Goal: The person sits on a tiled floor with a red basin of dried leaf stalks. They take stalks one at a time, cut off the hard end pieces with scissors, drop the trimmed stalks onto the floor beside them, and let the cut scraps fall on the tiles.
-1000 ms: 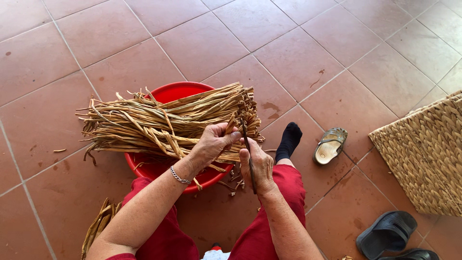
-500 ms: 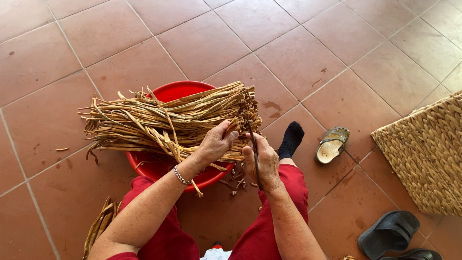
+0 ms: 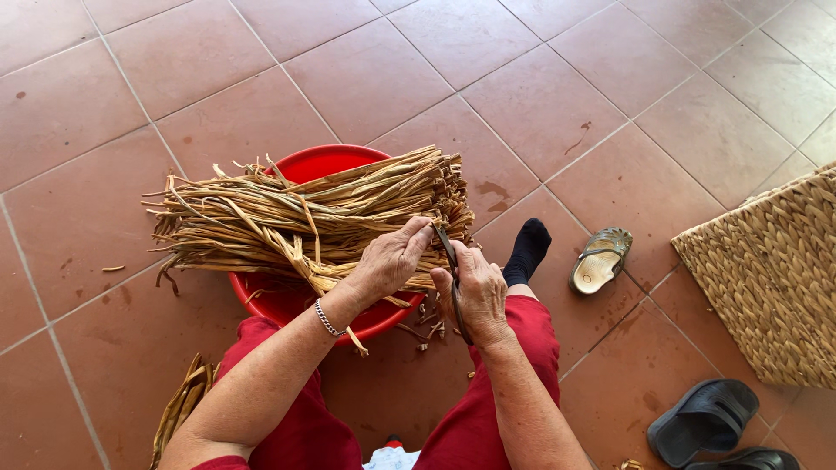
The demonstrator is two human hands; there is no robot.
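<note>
Clamp the bundle [image 3: 305, 213] with your left hand [image 3: 392, 261]; your right hand [image 3: 477, 292], at 3 o'clock, grips scissors [image 3: 451, 270]. Trim square, fingers clear.

A: How are the hands sitting?
B: Left hand [image 3: 389, 259] palm down, fingers curled, forearm angled in from lower left. Right hand [image 3: 477, 292] right beside it, fist-ish, knuckles up, thumb forward.
</note>
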